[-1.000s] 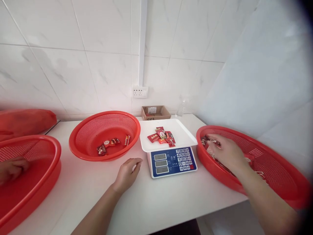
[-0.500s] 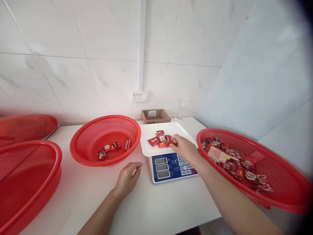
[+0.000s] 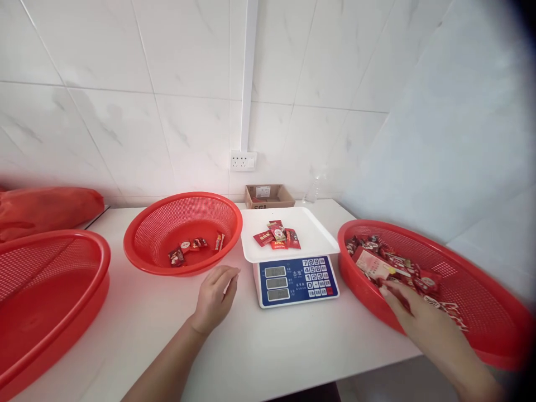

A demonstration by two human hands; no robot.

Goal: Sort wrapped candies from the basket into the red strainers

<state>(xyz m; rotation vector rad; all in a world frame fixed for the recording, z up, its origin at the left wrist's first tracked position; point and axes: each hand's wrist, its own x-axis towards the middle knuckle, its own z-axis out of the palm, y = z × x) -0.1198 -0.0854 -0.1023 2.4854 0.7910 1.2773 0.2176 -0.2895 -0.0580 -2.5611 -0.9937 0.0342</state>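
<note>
A white and blue scale point(image 3: 293, 279) stands mid-table, its white pan point(image 3: 312, 234) bearing several red wrapped sweets point(image 3: 277, 236). My left hand point(image 3: 214, 298) rests on the white table left of the scale, fingers loosely curled with nothing in them. My right hand point(image 3: 412, 312) reaches into the large red basket point(image 3: 473, 279) at the right, fingers stretched over the heap of wrapped sweets point(image 3: 389, 265) there and touching them. A red round basket point(image 3: 184, 215) behind my left hand holds a few sweets point(image 3: 195, 245).
A third red basket point(image 3: 50, 301) sits at the left edge, with a red bag point(image 3: 46, 206) behind it. A small cardboard box point(image 3: 268, 195) and a clear bottle point(image 3: 312, 190) stand by the tiled wall under a socket point(image 3: 243, 161).
My right hand went from the right basket to the scale pan, then drew back into the right basket. My left hand stayed put. Another person's hand left the leftmost basket.
</note>
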